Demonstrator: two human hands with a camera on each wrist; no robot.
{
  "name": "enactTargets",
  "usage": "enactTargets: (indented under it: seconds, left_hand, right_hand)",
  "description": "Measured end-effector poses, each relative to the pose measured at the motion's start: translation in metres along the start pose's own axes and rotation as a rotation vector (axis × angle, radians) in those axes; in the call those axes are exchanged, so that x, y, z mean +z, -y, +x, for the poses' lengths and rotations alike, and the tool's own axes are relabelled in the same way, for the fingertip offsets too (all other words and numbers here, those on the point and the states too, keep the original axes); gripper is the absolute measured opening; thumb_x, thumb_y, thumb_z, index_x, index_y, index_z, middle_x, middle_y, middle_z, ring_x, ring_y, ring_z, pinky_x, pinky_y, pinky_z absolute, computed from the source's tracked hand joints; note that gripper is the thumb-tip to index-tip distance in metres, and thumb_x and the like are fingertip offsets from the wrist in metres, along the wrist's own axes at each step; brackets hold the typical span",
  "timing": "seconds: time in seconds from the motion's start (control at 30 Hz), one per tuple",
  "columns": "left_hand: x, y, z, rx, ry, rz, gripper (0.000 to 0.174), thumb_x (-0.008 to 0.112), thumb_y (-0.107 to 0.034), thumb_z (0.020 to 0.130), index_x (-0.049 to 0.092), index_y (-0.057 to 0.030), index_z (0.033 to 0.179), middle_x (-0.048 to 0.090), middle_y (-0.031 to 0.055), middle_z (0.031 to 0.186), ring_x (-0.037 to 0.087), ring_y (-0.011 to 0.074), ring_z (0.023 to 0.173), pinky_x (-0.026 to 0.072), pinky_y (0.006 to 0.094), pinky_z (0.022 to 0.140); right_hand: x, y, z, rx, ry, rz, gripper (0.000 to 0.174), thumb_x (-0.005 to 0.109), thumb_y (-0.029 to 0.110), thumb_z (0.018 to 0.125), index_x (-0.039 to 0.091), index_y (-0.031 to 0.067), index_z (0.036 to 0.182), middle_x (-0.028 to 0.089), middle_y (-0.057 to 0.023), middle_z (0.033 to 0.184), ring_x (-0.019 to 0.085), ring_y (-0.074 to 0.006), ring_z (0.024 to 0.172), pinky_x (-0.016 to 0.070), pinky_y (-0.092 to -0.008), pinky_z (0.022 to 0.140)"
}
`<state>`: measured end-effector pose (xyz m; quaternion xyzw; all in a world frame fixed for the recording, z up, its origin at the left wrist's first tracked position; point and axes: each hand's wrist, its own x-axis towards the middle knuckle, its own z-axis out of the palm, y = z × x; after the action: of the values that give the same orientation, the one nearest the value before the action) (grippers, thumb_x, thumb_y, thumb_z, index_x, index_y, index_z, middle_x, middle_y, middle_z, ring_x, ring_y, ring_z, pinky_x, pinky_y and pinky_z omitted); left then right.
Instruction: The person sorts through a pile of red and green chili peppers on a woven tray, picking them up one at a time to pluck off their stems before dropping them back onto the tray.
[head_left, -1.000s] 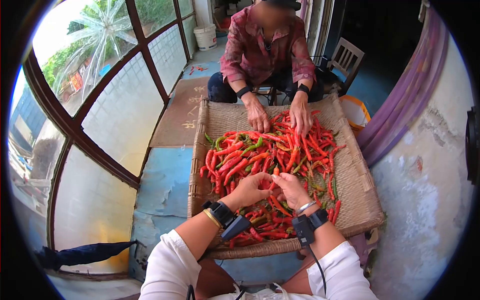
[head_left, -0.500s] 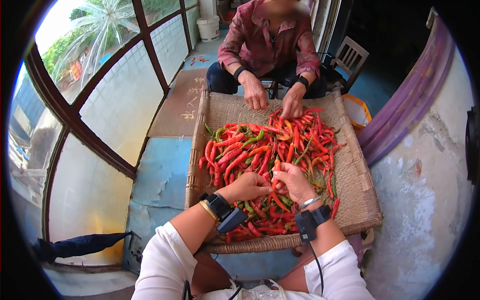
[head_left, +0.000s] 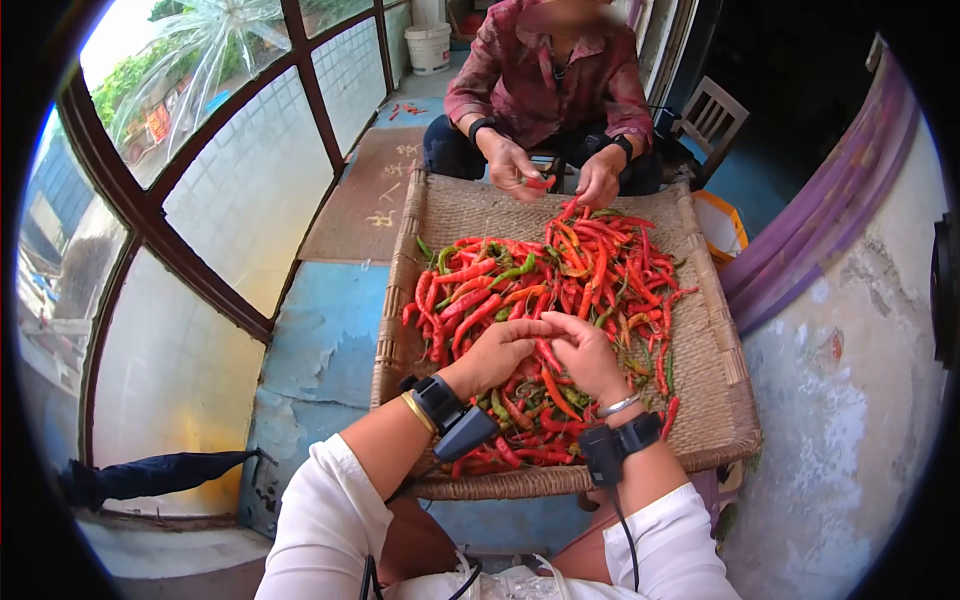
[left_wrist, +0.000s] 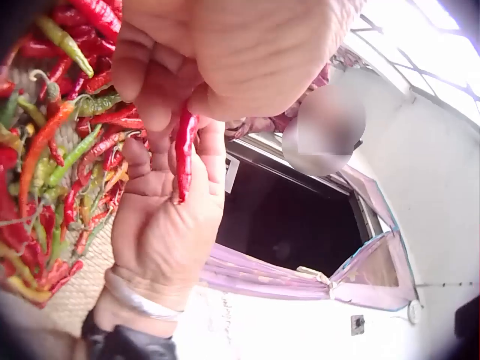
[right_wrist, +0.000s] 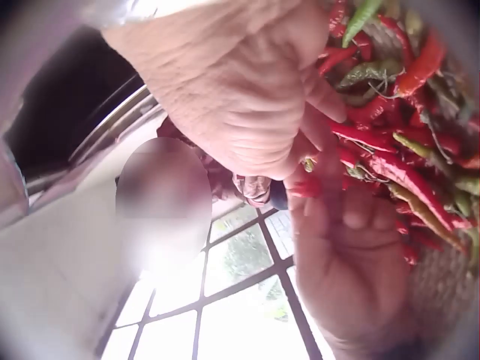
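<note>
Both hands meet low over a heap of chili peppers [head_left: 490,300], mostly red with some green and orange. Between them is one slim red chili pepper [left_wrist: 184,157], largely covered by fingers in the head view. My left hand [head_left: 492,354] pinches it between thumb and fingers. My right hand [head_left: 592,362], a silver bangle at its wrist, holds it from the other side. A bit of green stem [right_wrist: 308,164] shows at the right fingertips in the right wrist view. The heap lies on a shallow woven tray [head_left: 715,390].
Across the tray sits a person in a patterned red shirt [head_left: 545,90], one hand holding a red chili. A wooden-framed window [head_left: 240,200] is at left, with a dark umbrella [head_left: 165,478] below it. A purple curtain [head_left: 800,240] and wall stand at right. A white bucket [head_left: 428,50] stands behind.
An orange-red chili stood upright above my fingers earlier; now my hands are closer together and cover what they hold. The other person's hands have risen off the heap, one with a red chili.
</note>
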<state>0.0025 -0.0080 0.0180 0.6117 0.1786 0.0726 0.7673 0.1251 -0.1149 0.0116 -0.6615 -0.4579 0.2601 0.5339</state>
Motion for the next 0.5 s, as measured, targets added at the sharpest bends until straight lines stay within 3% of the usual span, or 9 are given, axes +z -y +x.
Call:
enactTargets:
  seconds: [0.1,0.17,0.2,0.3,0.4,0.5]
  left_hand:
    - [-0.003,-0.002,0.000,-0.069,-0.013,-0.093,0.027,0.040,-0.009,0.088,0.051,-0.0052,0.112,0.055,-0.0025,0.072,0.051,0.0043,0.059,0.0433,0.0182,0.054]
    - [-0.004,-0.001,0.001,-0.079,-0.005,-0.114,0.026,0.040,-0.009,0.088,0.052,-0.0053,0.111,0.055,-0.0027,0.072,0.051,0.0039,0.058,0.0429,0.0179,0.054]
    - [-0.004,-0.001,0.001,-0.082,0.005,-0.133,0.024,0.041,-0.009,0.088,0.052,-0.0055,0.109,0.055,-0.0026,0.073,0.050,0.0037,0.058,0.0422,0.0174,0.053]
    - [0.000,-0.006,0.000,-0.072,0.047,-0.085,0.020,0.044,-0.010,0.087,0.052,-0.0060,0.105,0.057,-0.0017,0.075,0.050,0.0032,0.056,0.0409,0.0163,0.050]
    - [-0.006,0.008,0.005,-0.071,0.116,0.082,0.018,0.046,-0.009,0.087,0.050,-0.0059,0.104,0.059,0.0000,0.077,0.052,0.0041,0.056,0.0412,0.0157,0.049]
    - [-0.013,0.017,0.007,-0.049,0.057,0.347,0.017,0.050,-0.011,0.084,0.053,-0.0030,0.099,0.060,0.0026,0.074,0.056,0.0085,0.057,0.0450,0.0215,0.052]
  right_hand:
    - [0.006,0.013,-0.004,-0.096,0.019,-0.046,0.036,0.051,0.000,0.079,0.050,0.0003,0.115,0.058,-0.0074,0.099,0.058,-0.0148,0.087,0.0467,-0.0246,0.076]
    - [0.006,0.017,-0.004,-0.320,0.005,-0.255,0.032,0.054,0.005,0.080,0.053,0.0011,0.111,0.058,-0.0094,0.099,0.059,-0.0177,0.085,0.0465,-0.0269,0.075]
    - [0.006,0.016,-0.004,-0.318,0.003,-0.255,0.032,0.054,0.005,0.080,0.053,0.0011,0.111,0.058,-0.0094,0.099,0.059,-0.0177,0.085,0.0465,-0.0269,0.075]
    - [0.006,0.014,-0.004,-0.210,-0.038,-0.178,0.025,0.056,0.010,0.080,0.057,0.0005,0.104,0.058,-0.0101,0.094,0.059,-0.0200,0.081,0.0461,-0.0293,0.074]
    - [0.002,0.013,-0.004,-0.210,-0.147,-0.287,0.019,0.057,0.014,0.082,0.061,0.0004,0.094,0.060,-0.0064,0.081,0.058,-0.0161,0.072,0.0469,-0.0265,0.065]
    - [-0.002,0.014,-0.004,0.091,-0.231,0.019,0.018,0.056,0.019,0.084,0.062,0.0022,0.085,0.053,-0.0014,0.057,0.051,-0.0062,0.049,0.0407,-0.0218,0.045]
